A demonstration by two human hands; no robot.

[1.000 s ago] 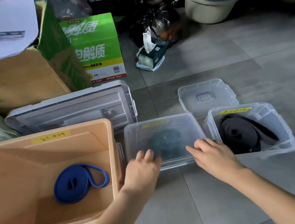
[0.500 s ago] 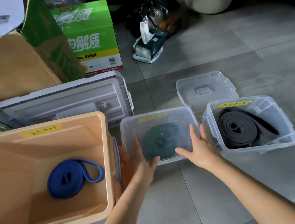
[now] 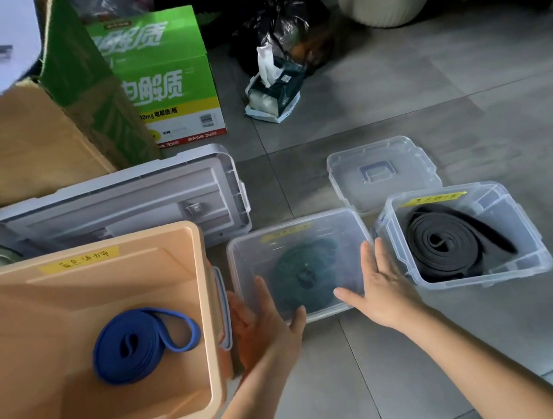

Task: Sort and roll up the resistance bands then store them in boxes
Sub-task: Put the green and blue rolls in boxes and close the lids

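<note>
The left hand (image 3: pixel 268 327) and right hand (image 3: pixel 380 287) were released, fingers straight, flanking the lidded clear box (image 3: pixel 256 253). Between the fingers, inside, lay the rolled green band (image 3: pixel 305 275). The box looked light and slick, best gripped by its side walls.

Blue band (image 3: pixel 139 345) in peach box (image 3: pixel 104 280); green band (image 3: pixel 305 275) and black band (image 3: pixel 441 245) in clear boxes (image 3: pixel 535 267).

A home floor corner: grey floor tiles (image 3: pixel 392 92), cardboard cartons (image 3: pixel 20 149), tissue pack (image 3: pixel 272 96), plastic basin (image 3: pixel 382 1).
</note>
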